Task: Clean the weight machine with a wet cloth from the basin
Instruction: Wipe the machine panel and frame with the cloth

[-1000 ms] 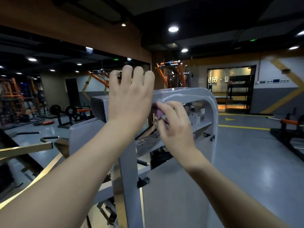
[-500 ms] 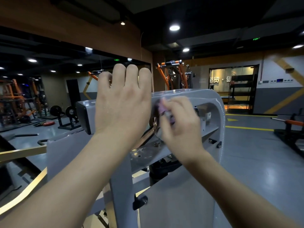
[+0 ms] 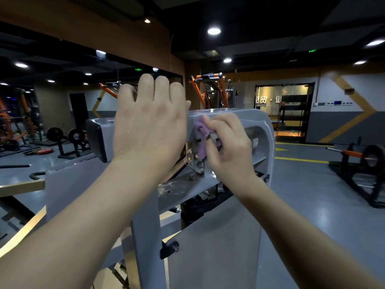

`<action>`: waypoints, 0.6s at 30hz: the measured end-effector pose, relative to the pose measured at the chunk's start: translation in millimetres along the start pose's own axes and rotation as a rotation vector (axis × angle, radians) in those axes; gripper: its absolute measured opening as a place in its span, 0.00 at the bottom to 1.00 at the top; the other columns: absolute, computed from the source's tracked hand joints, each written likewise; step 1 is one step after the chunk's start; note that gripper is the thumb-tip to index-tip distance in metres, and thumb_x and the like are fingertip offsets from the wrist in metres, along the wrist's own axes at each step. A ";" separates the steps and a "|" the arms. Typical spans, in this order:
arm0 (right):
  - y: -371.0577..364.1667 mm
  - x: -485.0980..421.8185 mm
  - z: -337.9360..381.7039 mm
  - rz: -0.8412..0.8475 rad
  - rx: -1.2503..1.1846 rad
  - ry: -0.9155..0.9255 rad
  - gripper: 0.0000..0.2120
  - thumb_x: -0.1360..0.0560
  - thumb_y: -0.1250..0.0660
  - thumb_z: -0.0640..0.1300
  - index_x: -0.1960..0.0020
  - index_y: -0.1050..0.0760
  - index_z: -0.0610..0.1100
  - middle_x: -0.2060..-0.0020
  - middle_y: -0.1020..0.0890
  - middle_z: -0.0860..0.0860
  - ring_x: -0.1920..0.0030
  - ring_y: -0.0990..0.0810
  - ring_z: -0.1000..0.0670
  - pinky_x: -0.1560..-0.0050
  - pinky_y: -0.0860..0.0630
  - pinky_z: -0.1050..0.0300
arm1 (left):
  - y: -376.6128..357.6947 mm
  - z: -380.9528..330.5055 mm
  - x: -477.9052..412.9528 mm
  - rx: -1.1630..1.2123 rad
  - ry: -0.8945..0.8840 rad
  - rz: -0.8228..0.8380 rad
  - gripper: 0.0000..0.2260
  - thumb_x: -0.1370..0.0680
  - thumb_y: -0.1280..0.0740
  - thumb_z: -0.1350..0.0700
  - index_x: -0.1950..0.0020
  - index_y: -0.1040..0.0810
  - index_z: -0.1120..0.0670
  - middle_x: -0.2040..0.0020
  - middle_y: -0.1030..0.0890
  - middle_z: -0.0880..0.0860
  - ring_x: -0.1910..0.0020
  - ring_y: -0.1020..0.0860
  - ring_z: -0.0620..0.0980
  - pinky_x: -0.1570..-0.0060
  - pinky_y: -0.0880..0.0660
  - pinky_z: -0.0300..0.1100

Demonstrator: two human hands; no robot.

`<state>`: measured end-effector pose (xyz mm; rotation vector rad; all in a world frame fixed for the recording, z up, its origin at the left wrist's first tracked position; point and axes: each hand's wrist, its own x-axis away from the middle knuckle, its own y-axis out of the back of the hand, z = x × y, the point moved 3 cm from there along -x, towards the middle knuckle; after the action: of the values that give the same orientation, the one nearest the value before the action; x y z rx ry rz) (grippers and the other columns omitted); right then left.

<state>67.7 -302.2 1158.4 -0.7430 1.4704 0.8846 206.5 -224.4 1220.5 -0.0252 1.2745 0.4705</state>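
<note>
My left hand (image 3: 149, 126): bare, broad back, small wet glints on the little-finger side. Fingers (image 3: 161, 88) look short and rounded at the tips, nails not visible. My right hand (image 3: 229, 147): bare too, with knuckle ridges showing. Left forearm (image 3: 93, 215) and right forearm (image 3: 291, 226) are bare all the way to the frame edge. Both have smooth surfaces, any hair too fine to tell. The wide lens swells both arms thick toward the bottom.

"贸 · 健" on far glass doorway (image 3: 266, 113)

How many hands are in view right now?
2. The left hand is at the grey metal machine's top beam, fingers straight; the right hand, beside it, grips a purple cloth.
</note>
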 end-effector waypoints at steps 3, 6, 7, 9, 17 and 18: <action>12.5 -5.2 -29.9 -0.085 0.055 -0.217 0.12 0.22 0.32 0.30 0.39 0.20 0.35 0.45 0.22 0.43 0.49 0.25 0.64 0.49 0.24 0.69 | 1.8 1.5 -1.6 0.026 -0.001 0.008 0.14 0.12 0.51 0.50 0.44 0.31 0.58 0.51 0.28 0.59 0.50 0.31 0.61 0.50 0.34 0.56; 7.1 -1.9 -27.0 -0.096 0.028 -0.325 0.10 0.20 0.33 0.33 0.39 0.20 0.36 0.45 0.25 0.49 0.56 0.21 0.57 0.54 0.19 0.59 | 1.5 -0.5 -1.6 0.026 -0.021 0.000 0.13 0.12 0.50 0.51 0.44 0.31 0.57 0.51 0.29 0.58 0.50 0.32 0.61 0.51 0.35 0.56; 1.8 -1.5 -14.6 -0.079 0.010 -0.256 0.10 0.21 0.33 0.32 0.40 0.21 0.35 0.45 0.24 0.47 0.55 0.20 0.55 0.52 0.19 0.60 | 0.7 -1.1 -1.9 0.021 -0.028 -0.006 0.13 0.12 0.50 0.51 0.45 0.31 0.57 0.52 0.29 0.58 0.50 0.32 0.61 0.51 0.35 0.56; -5.3 3.4 11.3 -0.035 -0.002 -0.070 0.11 0.23 0.32 0.28 0.41 0.21 0.31 0.48 0.21 0.41 0.51 0.23 0.53 0.46 0.25 0.68 | -0.5 -1.0 -1.0 0.007 -0.024 -0.015 0.12 0.13 0.50 0.52 0.45 0.31 0.57 0.53 0.31 0.57 0.51 0.32 0.60 0.51 0.35 0.57; 21.3 -4.6 -50.7 -0.129 0.117 -0.422 0.09 0.20 0.33 0.32 0.41 0.20 0.35 0.46 0.25 0.46 0.52 0.26 0.66 0.51 0.27 0.73 | -0.6 -0.2 -0.4 -0.008 0.001 -0.021 0.04 0.16 0.42 0.56 0.48 0.31 0.56 0.56 0.36 0.56 0.54 0.41 0.57 0.53 0.37 0.54; 22.1 -6.5 -47.3 -0.116 0.134 -0.415 0.09 0.21 0.32 0.32 0.41 0.20 0.36 0.45 0.24 0.45 0.53 0.28 0.64 0.51 0.30 0.77 | -0.6 -0.2 -0.7 -0.006 0.004 -0.022 0.04 0.16 0.41 0.57 0.48 0.31 0.56 0.56 0.36 0.56 0.54 0.41 0.57 0.53 0.37 0.54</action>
<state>25.3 -332.1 1167.4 -0.5029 1.0950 0.7872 206.4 -225.2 1220.9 -0.0448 1.2756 0.4557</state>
